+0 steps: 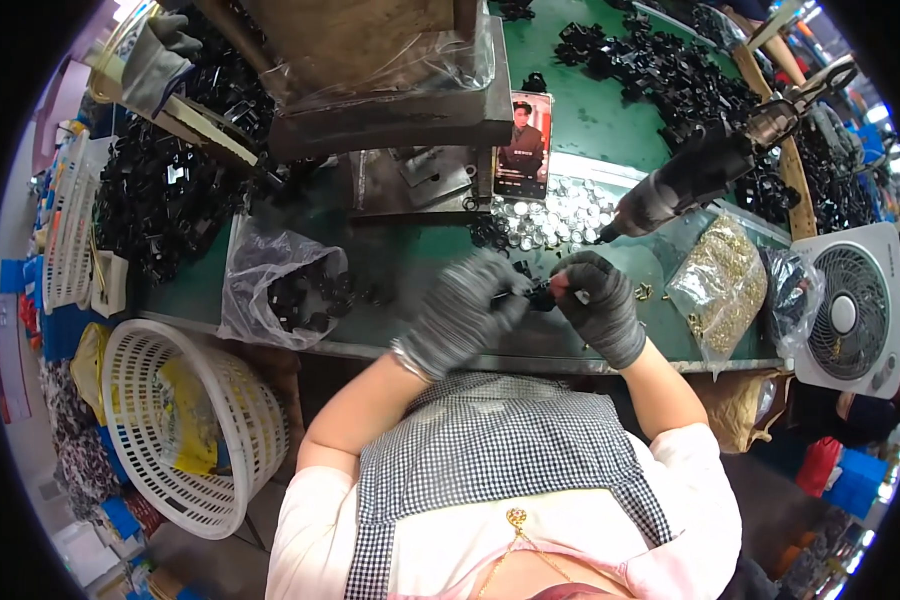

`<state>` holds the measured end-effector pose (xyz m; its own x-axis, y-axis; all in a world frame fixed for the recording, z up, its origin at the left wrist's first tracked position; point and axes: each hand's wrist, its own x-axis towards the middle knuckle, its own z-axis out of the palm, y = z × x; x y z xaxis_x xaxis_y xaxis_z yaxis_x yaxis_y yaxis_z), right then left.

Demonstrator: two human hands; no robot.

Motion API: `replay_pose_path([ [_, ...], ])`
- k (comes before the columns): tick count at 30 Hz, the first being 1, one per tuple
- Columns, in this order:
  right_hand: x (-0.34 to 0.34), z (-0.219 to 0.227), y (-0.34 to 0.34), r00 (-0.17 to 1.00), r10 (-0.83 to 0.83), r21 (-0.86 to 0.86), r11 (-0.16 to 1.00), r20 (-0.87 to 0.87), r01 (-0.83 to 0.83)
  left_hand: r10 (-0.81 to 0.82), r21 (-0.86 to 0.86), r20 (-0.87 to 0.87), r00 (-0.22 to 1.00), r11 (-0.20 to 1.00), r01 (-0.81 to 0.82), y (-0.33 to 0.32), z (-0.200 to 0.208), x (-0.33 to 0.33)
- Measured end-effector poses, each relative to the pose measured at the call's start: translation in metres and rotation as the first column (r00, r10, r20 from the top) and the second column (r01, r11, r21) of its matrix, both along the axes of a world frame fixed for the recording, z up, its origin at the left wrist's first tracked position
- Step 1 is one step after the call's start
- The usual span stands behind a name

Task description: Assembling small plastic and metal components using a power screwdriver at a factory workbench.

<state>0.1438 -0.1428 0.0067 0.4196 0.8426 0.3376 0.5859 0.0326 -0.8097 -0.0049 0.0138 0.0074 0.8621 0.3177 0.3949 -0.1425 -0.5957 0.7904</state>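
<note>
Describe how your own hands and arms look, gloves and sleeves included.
The left hand and right hand wear dark grey gloves with a finely striped, knit-like look. A light, shiny band circles the left wrist. Both forearms are bare below short, pale sleeves.

Downward fisheye view, head-worn

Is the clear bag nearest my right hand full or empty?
Looks well filled: the clear plastic bag bulges with small gold-coloured parts.
</note>
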Motion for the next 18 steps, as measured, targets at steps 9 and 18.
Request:
replay_pose_path([
  [9,0.001,-0.006,0.006,0.990,0.067,-0.040,0.997,0.124,-0.063,0.092,0.100,-0.082,0.992,0.992,-0.083,-0.022,-0.016,0.012],
  [18,0.003,-0.008,0.004,0.996,0.082,-0.017,0.997,0.032,-0.082,0.052,0.050,-0.126,0.991,0.998,-0.046,-0.021,-0.011,0.012],
])
